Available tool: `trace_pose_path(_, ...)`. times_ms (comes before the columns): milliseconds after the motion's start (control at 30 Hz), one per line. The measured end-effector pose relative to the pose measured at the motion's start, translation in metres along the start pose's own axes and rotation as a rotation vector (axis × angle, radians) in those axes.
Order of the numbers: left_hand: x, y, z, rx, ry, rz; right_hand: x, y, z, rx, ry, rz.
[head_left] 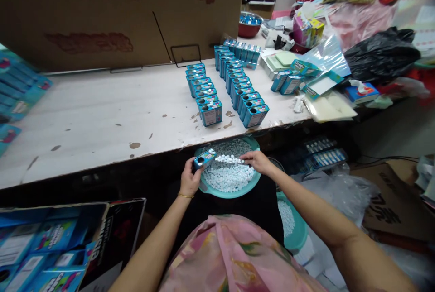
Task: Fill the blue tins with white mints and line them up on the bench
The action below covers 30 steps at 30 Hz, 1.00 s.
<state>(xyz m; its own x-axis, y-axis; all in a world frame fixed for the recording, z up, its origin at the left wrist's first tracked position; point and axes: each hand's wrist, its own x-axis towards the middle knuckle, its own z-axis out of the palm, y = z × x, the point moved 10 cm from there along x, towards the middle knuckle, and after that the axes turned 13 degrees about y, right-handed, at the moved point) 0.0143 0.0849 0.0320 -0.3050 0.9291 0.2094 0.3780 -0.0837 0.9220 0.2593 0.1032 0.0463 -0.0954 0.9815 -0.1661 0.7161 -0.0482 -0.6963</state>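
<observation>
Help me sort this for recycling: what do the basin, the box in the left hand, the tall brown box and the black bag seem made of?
Basin: likely plastic, smooth pale-green rim.
Held box: shiny blue print; thin card or plastic, unclear.
Brown box: cardboard, matt and flat-sided.
Black bag: thin plastic film, glossy crinkles.

A pale, stained worktable (102, 115) stands before a large brown cardboard box (136, 16)
</observation>
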Motion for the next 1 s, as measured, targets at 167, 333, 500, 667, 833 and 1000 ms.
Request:
trace_pose_path(167,-0.013,0.017,0.029,0.062,-0.079,0.084,-0.007,-0.065,-0.024,-0.410,-0.054,-0.196)
trace_pose_path(333,-0.020,0.019,0.041,0.096,-0.141,0.100,-0.016,-0.101,-0.019,-0.797,-0.118,-0.275)
trace_pose_path(500,-0.021,0.017,0.039,0.134,-0.151,0.144,-0.022,-0.125,-0.012,-0.857,-0.090,-0.376)
trace_pose_path(667,-0.020,0.021,0.032,0.156,-0.131,0.211,-0.026,-0.129,-0.017,-0.844,-0.058,-0.411)
trace_pose_path(833,-0.021,0.024,0.033,0.227,-0.157,0.278,-0.030,-0.126,-0.016,-0.840,-0.065,-0.440)
trace_pose_path(1000,-0.021,0.013,0.031,0.179,-0.174,0.169,-0.034,-0.127,-0.015,-0.850,-0.049,-0.460)
